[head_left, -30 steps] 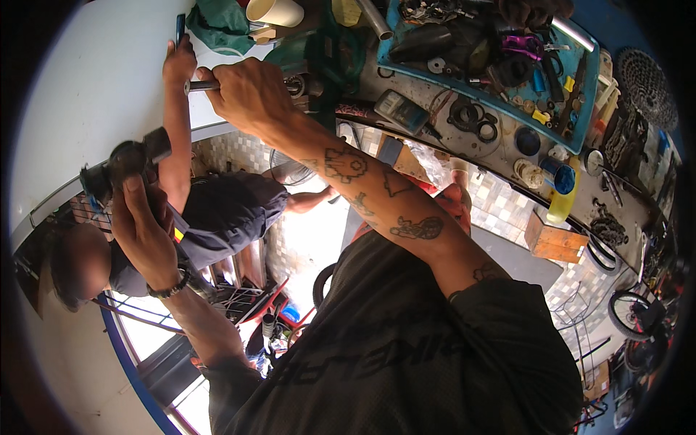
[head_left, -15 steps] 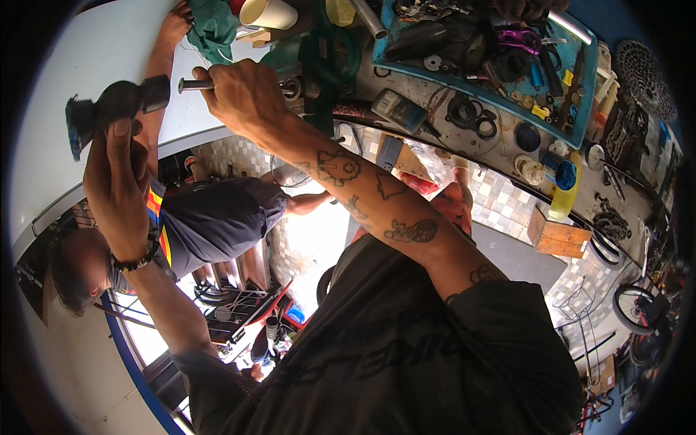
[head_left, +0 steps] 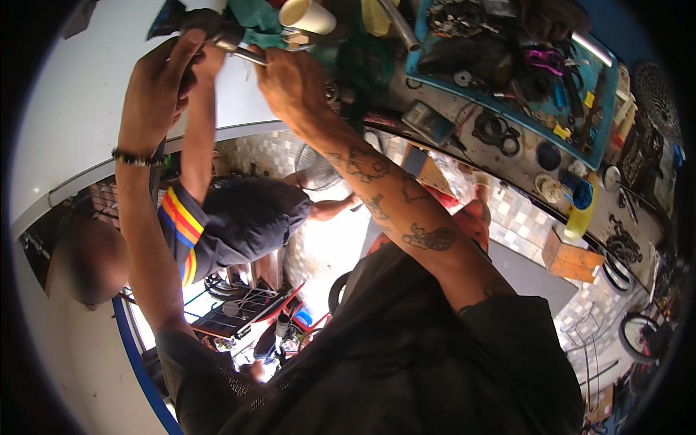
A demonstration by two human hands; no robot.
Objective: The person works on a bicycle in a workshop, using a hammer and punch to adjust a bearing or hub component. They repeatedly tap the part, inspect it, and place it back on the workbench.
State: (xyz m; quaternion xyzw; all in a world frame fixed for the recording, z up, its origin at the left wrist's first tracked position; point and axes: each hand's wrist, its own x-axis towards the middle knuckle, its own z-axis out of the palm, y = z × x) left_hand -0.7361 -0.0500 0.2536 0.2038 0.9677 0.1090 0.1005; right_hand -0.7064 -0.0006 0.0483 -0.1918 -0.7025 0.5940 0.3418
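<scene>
Compared with half a second ago, the hammer (head_left: pixel 212 23) is no longer hanging apart from the metal rod (head_left: pixel 248 54); at 11 o'clock its dark head is now meeting or nearly meeting the rod's end — exact contact is not showing clearly. The left hand (head_left: pixel 156 94) is also sitting higher, and the co-worker (head_left: pixel 243 221) at 9 o'clock is showing more of a striped sleeve (head_left: pixel 183 226).

A white surface (head_left: pixel 80 123) is spreading across 10 o'clock, with a green cloth (head_left: pixel 257 29) and a cream cup (head_left: pixel 308 16) lying toward 12. At 2 o'clock a cluttered blue tray (head_left: pixel 594 156) is resting on the bench (head_left: pixel 406 105), and a yellow bottle (head_left: pixel 582 216) is standing near the edge at 3, above a wooden box (head_left: pixel 573 259). Pale mosaic tiles are covering the floor (head_left: pixel 511 217).

The left hand is grasping the hammer close under its head, fingers curling around it and thumb lying along the head. The right hand (head_left: pixel 293 81) is clenching around the rod — its bare end is pointing to 10 o'clock, toward the hammer.
</scene>
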